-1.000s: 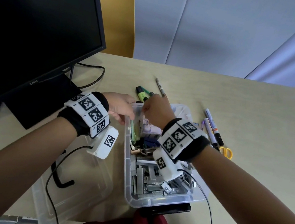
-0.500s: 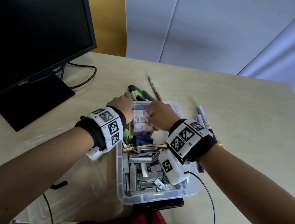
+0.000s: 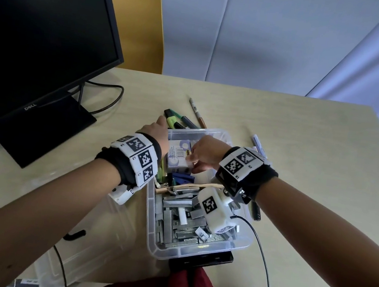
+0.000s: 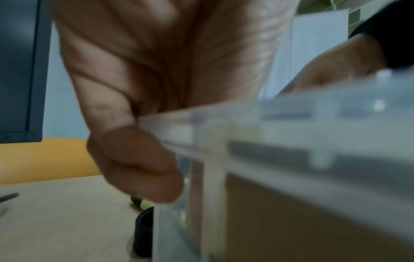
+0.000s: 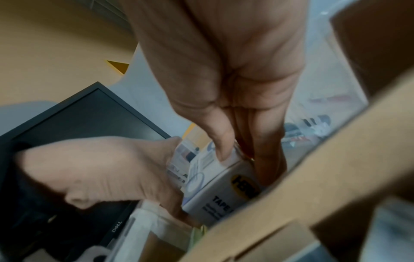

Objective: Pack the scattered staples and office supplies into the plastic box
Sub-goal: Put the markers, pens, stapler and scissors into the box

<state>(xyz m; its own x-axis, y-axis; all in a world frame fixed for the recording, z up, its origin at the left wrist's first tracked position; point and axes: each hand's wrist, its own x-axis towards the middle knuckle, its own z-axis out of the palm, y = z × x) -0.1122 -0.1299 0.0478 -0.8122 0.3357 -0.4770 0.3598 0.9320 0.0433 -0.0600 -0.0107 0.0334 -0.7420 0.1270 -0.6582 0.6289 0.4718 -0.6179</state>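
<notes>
The clear plastic box (image 3: 192,253) stands in front of me, its near half heaped with metal staple strips (image 3: 179,224). At its far end sits a white tape carton (image 3: 178,157). My right hand (image 3: 206,152) reaches into the box and pinches the carton (image 5: 215,186) between thumb and fingers. My left hand (image 3: 157,131) is at the far left wall of the box (image 4: 246,124). Its fingers (image 4: 134,168) curl down outside that wall, and the rest of the left hand (image 5: 100,168) lies against the carton's left side.
Highlighters (image 3: 172,120) and a pen (image 3: 197,113) lie just beyond the box. Markers (image 3: 257,142) lie to its right. A black monitor (image 3: 42,25) stands at the left, and a yellow chair (image 3: 136,26) behind the table. The clear lid (image 3: 69,260) lies at the near left.
My left hand came in from the left to the box's far left wall. My right hand brought the tape carton down into the far end of the box.
</notes>
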